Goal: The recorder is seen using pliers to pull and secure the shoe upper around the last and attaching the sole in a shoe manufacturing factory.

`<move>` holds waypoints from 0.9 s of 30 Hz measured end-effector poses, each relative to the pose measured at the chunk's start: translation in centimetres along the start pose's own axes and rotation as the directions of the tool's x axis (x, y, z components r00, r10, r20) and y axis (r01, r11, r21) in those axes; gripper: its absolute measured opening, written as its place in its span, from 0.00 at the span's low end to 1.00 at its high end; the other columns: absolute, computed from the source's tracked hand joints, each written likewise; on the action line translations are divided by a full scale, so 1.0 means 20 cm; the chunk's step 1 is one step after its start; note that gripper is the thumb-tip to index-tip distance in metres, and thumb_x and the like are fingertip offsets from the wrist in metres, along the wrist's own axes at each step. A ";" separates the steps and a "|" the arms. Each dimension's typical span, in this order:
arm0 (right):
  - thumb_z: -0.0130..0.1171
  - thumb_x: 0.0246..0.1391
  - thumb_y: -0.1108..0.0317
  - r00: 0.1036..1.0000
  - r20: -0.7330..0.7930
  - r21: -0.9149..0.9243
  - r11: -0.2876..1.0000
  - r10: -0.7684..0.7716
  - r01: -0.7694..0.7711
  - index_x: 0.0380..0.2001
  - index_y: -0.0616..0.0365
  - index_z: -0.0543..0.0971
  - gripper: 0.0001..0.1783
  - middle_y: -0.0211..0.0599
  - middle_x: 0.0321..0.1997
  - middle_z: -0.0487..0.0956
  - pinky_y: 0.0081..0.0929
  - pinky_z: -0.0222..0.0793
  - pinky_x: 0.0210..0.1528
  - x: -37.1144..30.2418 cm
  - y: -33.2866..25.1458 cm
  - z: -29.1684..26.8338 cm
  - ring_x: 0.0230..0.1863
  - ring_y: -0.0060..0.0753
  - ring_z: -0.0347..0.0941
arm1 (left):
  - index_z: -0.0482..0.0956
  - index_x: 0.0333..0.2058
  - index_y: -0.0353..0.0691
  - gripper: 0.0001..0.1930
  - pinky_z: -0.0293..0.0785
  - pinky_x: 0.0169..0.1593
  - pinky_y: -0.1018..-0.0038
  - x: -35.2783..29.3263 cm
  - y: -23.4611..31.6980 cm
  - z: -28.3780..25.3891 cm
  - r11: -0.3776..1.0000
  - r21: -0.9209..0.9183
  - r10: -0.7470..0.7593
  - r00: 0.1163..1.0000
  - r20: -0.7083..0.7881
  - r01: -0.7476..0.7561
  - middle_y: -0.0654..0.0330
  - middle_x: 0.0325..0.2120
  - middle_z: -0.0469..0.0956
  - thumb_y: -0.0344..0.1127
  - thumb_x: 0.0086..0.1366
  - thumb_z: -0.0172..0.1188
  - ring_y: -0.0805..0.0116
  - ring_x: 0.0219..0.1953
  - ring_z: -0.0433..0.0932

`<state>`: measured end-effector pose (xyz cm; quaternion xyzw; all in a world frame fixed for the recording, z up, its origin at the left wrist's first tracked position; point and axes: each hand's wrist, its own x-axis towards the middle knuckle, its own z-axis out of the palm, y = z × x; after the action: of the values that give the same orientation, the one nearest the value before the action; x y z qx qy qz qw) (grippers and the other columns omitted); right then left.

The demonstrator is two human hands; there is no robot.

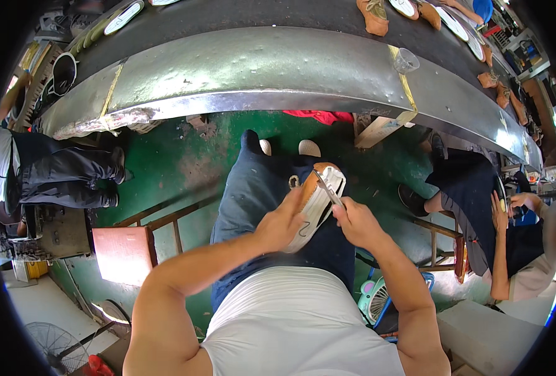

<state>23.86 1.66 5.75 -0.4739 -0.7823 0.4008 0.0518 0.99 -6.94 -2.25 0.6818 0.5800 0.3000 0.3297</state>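
Observation:
Above my lap, my left hand (282, 224) is closed round the side of a shoe (315, 216). The shoe has a tan upper and a whitish sole that faces up, with a dark curved mark on it. Its tan end points away from me. My right hand (356, 220) grips a slim metal hand tool (331, 191), whose tip lies against the sole's edge near that tan end. Whether the tool is a blade or a pair of pincers I cannot tell. Beneath the shoe are my dark blue trousers or apron (243, 200).
A metal-edged conveyor bench (259, 62) curves across ahead, carrying brown shoes (375, 17), pale soles (124, 17) and a clear cup (406, 61). Co-workers sit at left (58, 166) and right (472, 188). A stool (124, 250), green fan (373, 299) and red cloth (318, 116) are nearby.

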 end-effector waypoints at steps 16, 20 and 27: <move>0.57 0.64 0.66 0.954 -0.269 0.667 0.740 0.134 0.084 0.47 0.62 0.74 0.13 0.33 0.36 0.79 0.25 0.71 0.41 -0.45 0.26 0.42 0.35 0.23 0.74 | 0.62 0.61 0.38 0.37 0.80 0.49 0.65 0.11 0.39 -0.58 0.982 -0.174 -0.077 0.997 0.000 0.075 0.45 0.43 0.82 0.30 0.54 0.71 0.54 0.44 0.84; 0.54 0.66 0.67 0.936 -0.293 0.664 0.747 0.198 0.050 0.51 0.63 0.72 0.14 0.32 0.38 0.79 0.22 0.70 0.38 -0.43 0.24 0.41 0.35 0.21 0.74 | 0.66 0.53 0.35 0.32 0.80 0.44 0.70 0.35 0.52 -0.52 0.737 -0.644 0.024 0.960 -0.279 -0.205 0.56 0.37 0.82 0.35 0.55 0.76 0.71 0.40 0.81; 0.55 0.65 0.67 0.966 -0.168 0.511 0.856 0.194 -0.083 0.44 0.62 0.75 0.10 0.35 0.28 0.79 0.30 0.72 0.35 -0.41 0.18 0.24 0.31 0.28 0.77 | 0.60 0.68 0.33 0.44 0.69 0.61 0.71 0.40 0.00 -0.12 0.911 -0.302 -0.096 0.858 0.504 0.279 0.50 0.56 0.76 0.30 0.54 0.72 0.63 0.56 0.76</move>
<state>28.59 -6.73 2.45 -0.5401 -0.6052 0.5389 0.2272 0.21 1.14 -0.53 0.6003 0.4792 0.1904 0.6114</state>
